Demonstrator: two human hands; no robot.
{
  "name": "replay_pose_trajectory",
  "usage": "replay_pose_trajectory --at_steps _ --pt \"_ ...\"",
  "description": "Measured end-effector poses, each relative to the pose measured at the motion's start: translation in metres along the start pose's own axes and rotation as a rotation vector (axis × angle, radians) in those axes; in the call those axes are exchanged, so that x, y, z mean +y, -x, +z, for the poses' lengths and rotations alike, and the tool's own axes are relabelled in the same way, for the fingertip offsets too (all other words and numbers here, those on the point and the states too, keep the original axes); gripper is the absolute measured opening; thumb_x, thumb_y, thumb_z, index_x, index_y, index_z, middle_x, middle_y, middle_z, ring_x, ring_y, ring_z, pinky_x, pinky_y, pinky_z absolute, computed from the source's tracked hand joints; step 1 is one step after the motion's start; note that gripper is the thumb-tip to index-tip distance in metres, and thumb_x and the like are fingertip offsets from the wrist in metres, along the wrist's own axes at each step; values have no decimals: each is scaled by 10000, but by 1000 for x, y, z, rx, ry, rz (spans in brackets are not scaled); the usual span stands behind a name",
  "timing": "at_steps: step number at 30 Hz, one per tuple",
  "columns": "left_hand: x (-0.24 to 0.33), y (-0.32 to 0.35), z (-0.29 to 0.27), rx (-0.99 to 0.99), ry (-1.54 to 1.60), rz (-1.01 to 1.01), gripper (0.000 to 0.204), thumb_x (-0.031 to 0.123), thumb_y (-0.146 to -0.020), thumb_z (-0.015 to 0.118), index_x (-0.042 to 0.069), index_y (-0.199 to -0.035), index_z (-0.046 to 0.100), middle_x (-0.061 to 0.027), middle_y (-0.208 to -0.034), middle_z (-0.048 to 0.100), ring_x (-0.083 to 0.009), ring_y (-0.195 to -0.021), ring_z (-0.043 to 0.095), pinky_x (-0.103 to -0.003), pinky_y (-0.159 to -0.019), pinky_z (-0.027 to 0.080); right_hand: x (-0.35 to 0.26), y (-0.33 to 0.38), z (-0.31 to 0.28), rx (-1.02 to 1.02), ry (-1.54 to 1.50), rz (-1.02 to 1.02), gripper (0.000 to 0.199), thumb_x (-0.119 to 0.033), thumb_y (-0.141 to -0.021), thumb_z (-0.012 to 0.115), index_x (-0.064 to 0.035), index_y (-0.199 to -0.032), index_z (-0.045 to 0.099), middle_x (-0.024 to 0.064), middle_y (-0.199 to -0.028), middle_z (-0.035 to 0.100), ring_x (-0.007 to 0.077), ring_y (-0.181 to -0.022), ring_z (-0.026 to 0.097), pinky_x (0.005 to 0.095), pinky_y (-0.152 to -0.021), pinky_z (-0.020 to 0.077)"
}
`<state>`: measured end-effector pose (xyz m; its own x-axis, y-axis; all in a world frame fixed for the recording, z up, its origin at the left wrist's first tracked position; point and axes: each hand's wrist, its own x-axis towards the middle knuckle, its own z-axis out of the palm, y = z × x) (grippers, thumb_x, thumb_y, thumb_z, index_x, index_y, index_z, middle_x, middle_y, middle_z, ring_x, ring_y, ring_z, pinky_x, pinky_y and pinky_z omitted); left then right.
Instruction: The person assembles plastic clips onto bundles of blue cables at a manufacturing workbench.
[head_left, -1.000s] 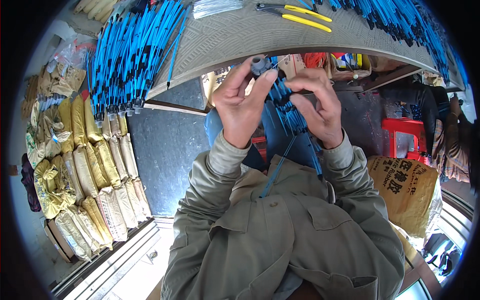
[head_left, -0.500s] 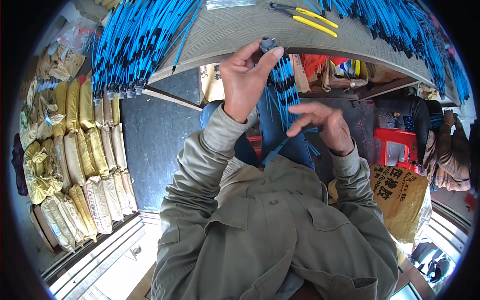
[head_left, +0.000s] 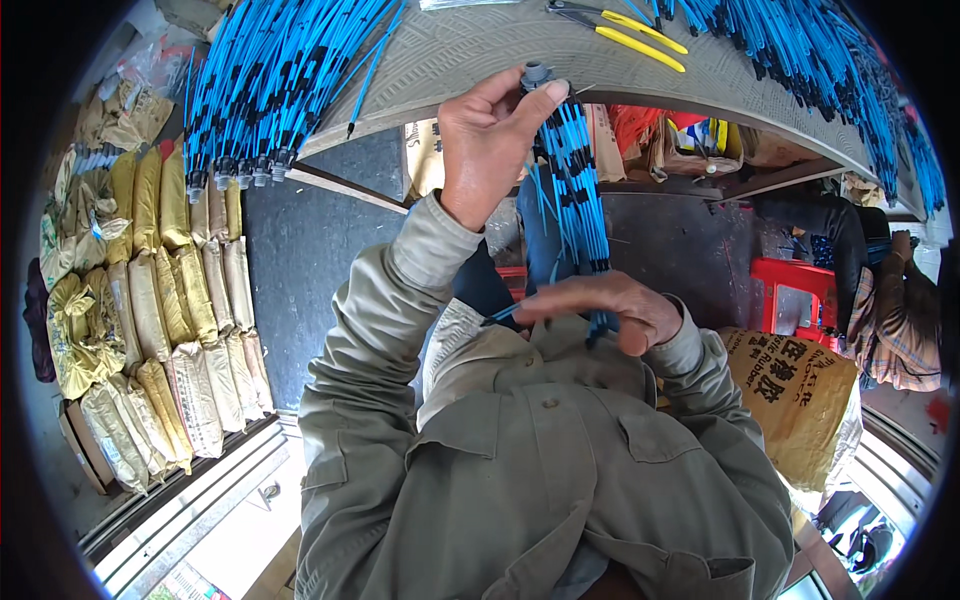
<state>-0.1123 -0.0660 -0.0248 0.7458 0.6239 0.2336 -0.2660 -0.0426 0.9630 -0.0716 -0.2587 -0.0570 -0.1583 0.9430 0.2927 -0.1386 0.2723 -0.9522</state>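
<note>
In front of the table edge, my left hand point(head_left: 488, 140) pinches the top of a bundle of thin blue wires point(head_left: 575, 190) between thumb and fingers. A grey ribbed fitting point(head_left: 536, 73) pokes up above the grip. Black sleeve pieces band the strands, which hang down toward my lap. My right hand point(head_left: 610, 300) lies across the lower part of the bundle, its fingers stretched out to the left and the thumb apart, pointing down. Loose blue ends show below that hand; whether its palm touches the strands is hidden.
On the patterned table point(head_left: 455, 70) lie yellow-handled pliers point(head_left: 640, 40). Similar blue bundles point(head_left: 285, 85) overhang its left edge; more lie at the right point(head_left: 790, 50). Stacked sacks point(head_left: 150, 300) stand at the left. A red stool point(head_left: 795, 290) and another person point(head_left: 895, 300) are at the right.
My right hand has moved down along the strands toward my lap, and its fingers have straightened. My left hand keeps its grip at the top; the bundle hangs straighter.
</note>
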Motion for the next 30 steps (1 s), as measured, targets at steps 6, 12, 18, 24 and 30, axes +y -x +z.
replay_pose_trajectory --at_steps 6,12,18,24,30 --pt "4 10 -10 -18 27 14 214 39 -831 627 -60 -1021 617 -70 -922 646 -100 -845 575 -223 -778 452 11 -15 -3 717 -149 -245 748 -591 -859 434 58 -1228 479 210 -1315 442 316 -1187 466 381 -964 369" --pt "5 21 -34 -52 92 24 230 0 -847 580 -62 -1068 592 -91 -996 631 -121 -914 562 -240 -840 430 11 -37 -23 950 585 -212 385 -141 -807 651 8 -1148 553 155 -1173 541 239 -1023 551 308 -848 441" --pt "11 36 -42 -38 105 -14 244 -15 -847 569 -58 -1086 585 -93 -1027 623 -113 -931 550 -244 -858 419 24 -75 -7 933 607 -309 388 31 -726 693 10 -1098 585 115 -993 610 187 -852 585 265 -759 460" --pt "12 52 -47 25 137 -31 293 38 -828 605 -54 -1104 575 -139 -1054 620 -191 -976 573 -319 -896 420 31 -79 -4 893 473 -331 346 42 -752 661 17 -1091 596 126 -930 621 178 -812 591 259 -711 464" --pt "13 58 -48 38 179 -41 345 72 -808 639 -57 -1119 566 -170 -1072 614 -237 -1011 577 -360 -923 418 30 -75 -18 725 446 -359 314 68 -786 606 28 -1098 597 122 -885 615 143 -727 587 243 -633 467"
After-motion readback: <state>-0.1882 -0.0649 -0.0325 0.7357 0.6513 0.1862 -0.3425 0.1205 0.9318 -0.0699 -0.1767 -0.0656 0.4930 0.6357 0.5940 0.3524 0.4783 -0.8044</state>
